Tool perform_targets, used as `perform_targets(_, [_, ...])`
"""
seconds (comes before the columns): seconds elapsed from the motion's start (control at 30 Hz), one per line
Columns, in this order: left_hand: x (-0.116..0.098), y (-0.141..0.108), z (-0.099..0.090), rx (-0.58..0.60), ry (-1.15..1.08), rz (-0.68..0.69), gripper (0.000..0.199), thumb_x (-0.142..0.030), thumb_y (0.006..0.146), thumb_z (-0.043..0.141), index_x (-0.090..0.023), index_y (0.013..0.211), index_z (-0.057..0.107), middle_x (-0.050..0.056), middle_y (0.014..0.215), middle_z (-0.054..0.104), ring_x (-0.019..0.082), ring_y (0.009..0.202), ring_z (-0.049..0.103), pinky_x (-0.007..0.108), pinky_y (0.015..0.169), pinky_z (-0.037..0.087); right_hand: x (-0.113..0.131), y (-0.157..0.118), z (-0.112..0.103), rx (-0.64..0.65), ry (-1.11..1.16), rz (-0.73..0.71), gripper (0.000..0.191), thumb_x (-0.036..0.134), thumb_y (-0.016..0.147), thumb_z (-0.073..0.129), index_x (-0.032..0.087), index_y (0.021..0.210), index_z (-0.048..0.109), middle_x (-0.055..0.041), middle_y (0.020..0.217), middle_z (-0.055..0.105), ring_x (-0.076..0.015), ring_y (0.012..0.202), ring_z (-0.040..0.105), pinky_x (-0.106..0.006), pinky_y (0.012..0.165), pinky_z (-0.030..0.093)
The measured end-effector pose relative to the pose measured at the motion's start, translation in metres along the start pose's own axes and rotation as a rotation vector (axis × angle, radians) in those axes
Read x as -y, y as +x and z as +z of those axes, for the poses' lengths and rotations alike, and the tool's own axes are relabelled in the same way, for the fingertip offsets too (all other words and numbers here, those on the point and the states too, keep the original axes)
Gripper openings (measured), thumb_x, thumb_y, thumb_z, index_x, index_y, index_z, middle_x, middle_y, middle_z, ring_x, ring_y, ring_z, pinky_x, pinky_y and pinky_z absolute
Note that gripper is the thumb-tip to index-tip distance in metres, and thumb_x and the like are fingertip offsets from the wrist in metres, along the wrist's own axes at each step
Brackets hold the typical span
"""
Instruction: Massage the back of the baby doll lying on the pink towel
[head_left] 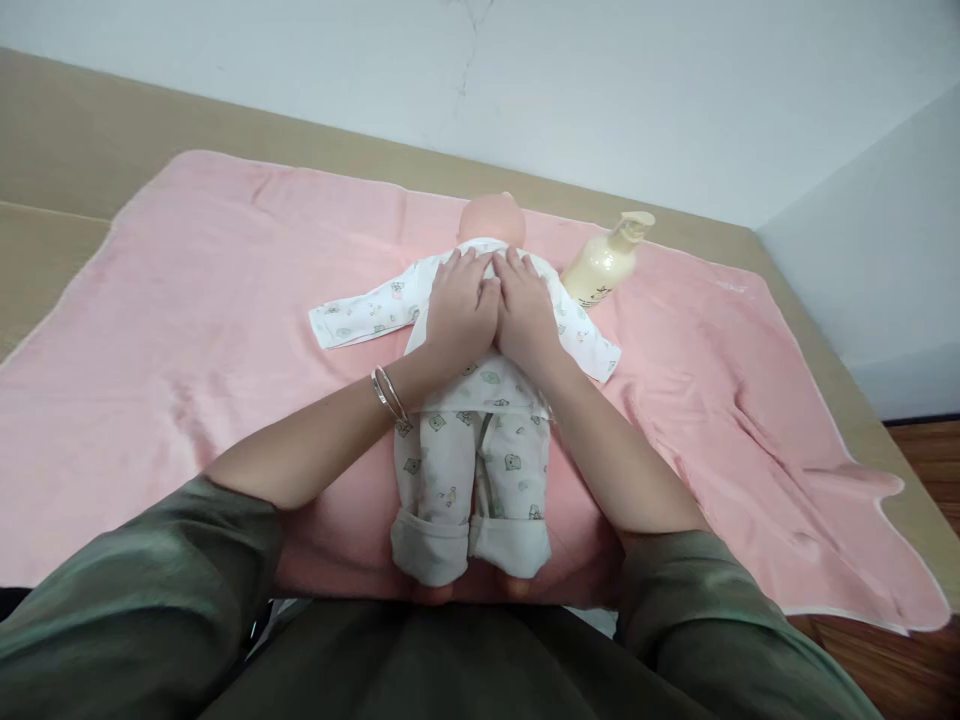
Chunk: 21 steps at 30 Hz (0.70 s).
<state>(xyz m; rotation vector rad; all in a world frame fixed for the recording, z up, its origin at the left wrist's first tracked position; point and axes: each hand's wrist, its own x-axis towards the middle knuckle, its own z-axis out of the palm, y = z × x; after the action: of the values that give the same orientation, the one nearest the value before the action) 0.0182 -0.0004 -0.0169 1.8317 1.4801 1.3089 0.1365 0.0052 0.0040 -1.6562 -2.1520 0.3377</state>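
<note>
A baby doll (491, 217) lies face down, its head away from me. It wears a white printed top (487, 385) and white printed trousers (448, 465) with turned-up cuffs; its feet barely show below them. My left hand (463, 305) rests flat on the upper back of the doll, fingers stretched towards its head. Beside it, my right hand (527, 310) lies flat on the same back, the two touching along the thumbs. Neither holds anything. The doll's sleeves spread out to both sides, with no doll hands showing at their ends.
Under the doll a pink blanket (247, 260) is spread over a beige padded surface (300, 120), wrinkled on the right. A cream pump bottle (602, 262) leans or lies by the doll's right-hand sleeve. A white wall (570, 90) stands behind; wooden floor (930, 470) shows at right.
</note>
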Motion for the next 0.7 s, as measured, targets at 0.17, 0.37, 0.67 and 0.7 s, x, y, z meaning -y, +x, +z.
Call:
perform_targets(0.17, [0.020,0.004,0.007,0.028,0.019,-0.020,0.053,-0.032,0.098,0.046,-0.023,0.149,0.051,0.010,0.166,0.050,0.030,0.164,0.032,0.053,0.140,0.018,-0.016,0.014,-0.005,-0.038,-0.024,0.095,0.060,0.035,0.108,0.034,0.002,0.157,0.048,-0.0236,0.169,0.041,-0.0393,0.162,0.033,-0.058,0.135,0.025])
perform_targets(0.37, [0.044,0.028,0.000,0.028,0.149,-0.084,0.049,-0.024,0.095,0.040,-0.019,0.140,0.059,0.014,0.153,0.062,0.030,0.155,0.046,0.055,0.139,0.023,0.027,-0.022,0.001,0.005,-0.059,-0.039,0.059,0.023,0.105,0.033,0.005,0.160,0.044,-0.0185,0.172,0.039,-0.0352,0.165,0.027,-0.061,0.137,0.019])
perform_targets(0.67, [0.014,0.009,0.000,0.135,0.455,0.087,0.050,-0.035,0.102,0.039,-0.015,0.145,0.057,0.018,0.155,0.059,0.035,0.153,0.046,0.054,0.136,0.026,0.007,-0.001,0.000,0.034,0.101,-0.047,0.059,0.041,0.110,0.024,0.022,0.160,0.048,-0.0046,0.175,0.036,-0.0280,0.167,0.023,-0.062,0.138,0.014])
perform_targets(0.7, [0.008,0.004,0.002,0.135,0.464,0.087,0.054,-0.034,0.102,0.039,-0.015,0.151,0.052,0.018,0.162,0.052,0.036,0.158,0.040,0.057,0.136,0.024,-0.001,0.004,-0.001,0.035,0.113,-0.034,0.058,0.041,0.110,0.024,0.023,0.160,0.048,-0.0040,0.175,0.036,-0.0284,0.167,0.024,-0.062,0.137,0.016])
